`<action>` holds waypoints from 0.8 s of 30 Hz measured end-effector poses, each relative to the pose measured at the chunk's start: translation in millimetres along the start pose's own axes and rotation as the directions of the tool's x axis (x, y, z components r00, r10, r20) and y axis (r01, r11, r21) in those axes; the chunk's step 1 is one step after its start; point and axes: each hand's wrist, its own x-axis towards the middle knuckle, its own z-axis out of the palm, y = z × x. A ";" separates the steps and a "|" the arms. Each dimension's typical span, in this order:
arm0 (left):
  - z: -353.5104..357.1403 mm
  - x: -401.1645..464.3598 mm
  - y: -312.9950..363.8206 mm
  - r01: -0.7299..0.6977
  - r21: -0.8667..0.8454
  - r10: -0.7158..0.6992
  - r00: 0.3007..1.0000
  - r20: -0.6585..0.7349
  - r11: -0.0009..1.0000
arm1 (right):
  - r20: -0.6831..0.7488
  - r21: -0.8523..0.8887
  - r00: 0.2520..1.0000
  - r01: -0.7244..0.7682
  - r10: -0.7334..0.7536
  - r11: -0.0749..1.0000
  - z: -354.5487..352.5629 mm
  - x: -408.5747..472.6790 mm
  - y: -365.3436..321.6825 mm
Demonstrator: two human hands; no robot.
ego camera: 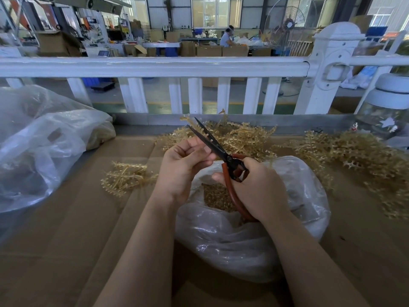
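Scissors (229, 160) clasped in right hand (259, 189), blades (212, 145) parted, left hand (183, 165) curled alongside, its grip unclear

The right hand (261, 187) holds open scissors (221, 151); the left hand (183, 167) pinches something small above a plastic bag (254, 240).

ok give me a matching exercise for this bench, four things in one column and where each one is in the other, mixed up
Things
1. scissors
2. open clear bag
3. jar with white lid
4. small heap of tan sprigs

Places
a. at the far right edge of the view
b. on the cardboard, left of the left hand
c. gripped by the right hand, blades apart
d. under both hands, tan bits inside

Pairs: 1-c, 2-d, 3-a, 4-b
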 end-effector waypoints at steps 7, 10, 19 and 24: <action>0.6 0.3 0.7 -0.005 0.023 0.006 0.999 -0.033 1.000 | -0.017 0.002 1.000 -0.004 0.004 1.000 2.0 1.3 -0.4; 2.6 -0.2 0.3 -0.011 0.099 0.015 0.999 -0.049 0.995 | -0.029 -0.030 1.000 -0.005 0.004 1.000 1.1 1.3 -0.5; 5.7 -1.2 -0.8 -0.020 0.169 0.022 1.000 -0.010 0.985 | -0.053 -0.088 0.998 -0.042 0.037 0.995 -1.9 2.3 -3.4; 4.7 -1.0 -1.0 -0.032 0.162 0.034 0.999 -0.008 0.986 | -0.074 -0.081 0.997 -0.035 0.029 0.996 -1.8 1.6 -3.9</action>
